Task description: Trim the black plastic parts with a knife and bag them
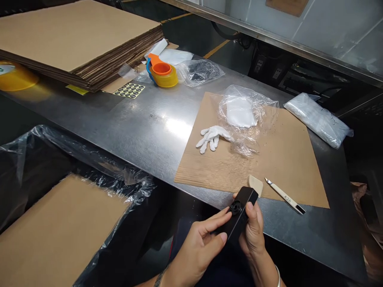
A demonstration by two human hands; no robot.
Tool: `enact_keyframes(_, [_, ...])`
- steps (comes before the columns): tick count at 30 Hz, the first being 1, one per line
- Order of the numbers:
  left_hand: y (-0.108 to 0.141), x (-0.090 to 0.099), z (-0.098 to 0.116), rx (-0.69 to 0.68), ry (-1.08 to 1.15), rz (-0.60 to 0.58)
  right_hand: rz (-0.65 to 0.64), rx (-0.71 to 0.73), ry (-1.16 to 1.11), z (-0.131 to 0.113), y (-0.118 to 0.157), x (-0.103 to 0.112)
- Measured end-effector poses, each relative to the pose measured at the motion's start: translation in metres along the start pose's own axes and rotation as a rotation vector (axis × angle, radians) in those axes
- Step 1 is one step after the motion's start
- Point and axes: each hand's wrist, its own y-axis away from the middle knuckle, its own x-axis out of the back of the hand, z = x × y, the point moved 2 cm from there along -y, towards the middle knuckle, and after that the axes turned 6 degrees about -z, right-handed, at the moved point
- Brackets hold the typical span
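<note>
A black oblong plastic part [241, 207] with a round recessed hole in its face is held between both hands, just off the table's near edge. My left hand [199, 243] pinches its lower end, with a fingertip beside the hole. Around its right side, my right hand [254, 231] is closed with the thumb on the edge. Just beyond the part, a small beige block [256, 185] lies on the cardboard sheet [287, 159]. To the right rests a white-handled craft knife [285, 196] marked A26. A white glove [213, 138] lies farther back.
Clear plastic bags [241, 111] lie on the cardboard, and a wrapped packet [318, 119] sits at right. Left on the metal table [143, 131] are a tape dispenser [163, 73], a sticker sheet [129, 90] and stacked cardboard [77, 36]. A plastic-lined box [66, 231] stands at lower left.
</note>
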Motion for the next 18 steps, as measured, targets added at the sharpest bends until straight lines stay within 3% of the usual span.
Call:
enact_keyframes(13, [-0.009,0.008,-0.008,-0.045,-0.012,0.035,0.001,0.051,0.036,0.002,-0.004,-0.006])
enact_keyframes(16, [-0.012,0.008,-0.007,-0.058,0.043,0.018,0.008,0.11,0.186,0.001,-0.006,-0.003])
enact_keyframes(18, [-0.014,0.008,-0.007,-0.03,0.132,-0.017,-0.001,0.162,0.458,-0.007,-0.015,-0.001])
